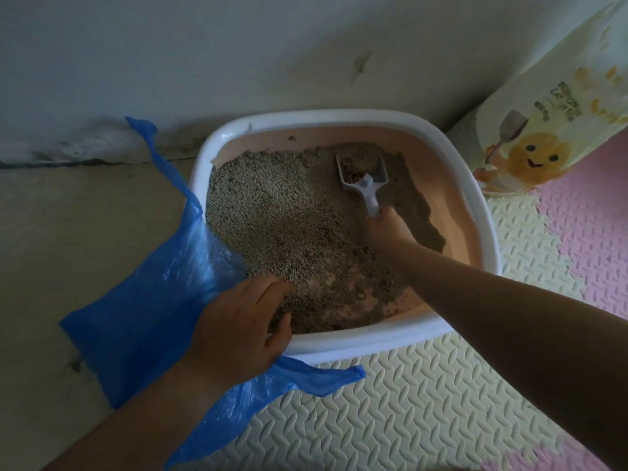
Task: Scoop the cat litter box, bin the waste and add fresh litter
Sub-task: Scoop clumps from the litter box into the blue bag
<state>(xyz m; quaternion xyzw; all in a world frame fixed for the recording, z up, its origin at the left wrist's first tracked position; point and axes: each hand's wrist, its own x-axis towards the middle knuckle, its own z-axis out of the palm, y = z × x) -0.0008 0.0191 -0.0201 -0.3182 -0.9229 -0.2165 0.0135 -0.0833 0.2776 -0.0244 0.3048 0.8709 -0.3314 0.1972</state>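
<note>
The limp, slippery blue bag (142, 300) is lying pressed against the rim of the litter box (339, 115) by the left hand (238, 321), fingers fairly straight. The right hand (387, 227) is gripping the likely light, stiff scoop (365, 185) by its handle end, far inside the box.

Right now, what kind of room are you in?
Probably a corner of a home where a cat lives: a litter box sits by the wall, foam puzzle mats cover the floor, and a bag of cat litter is beside it.
</note>
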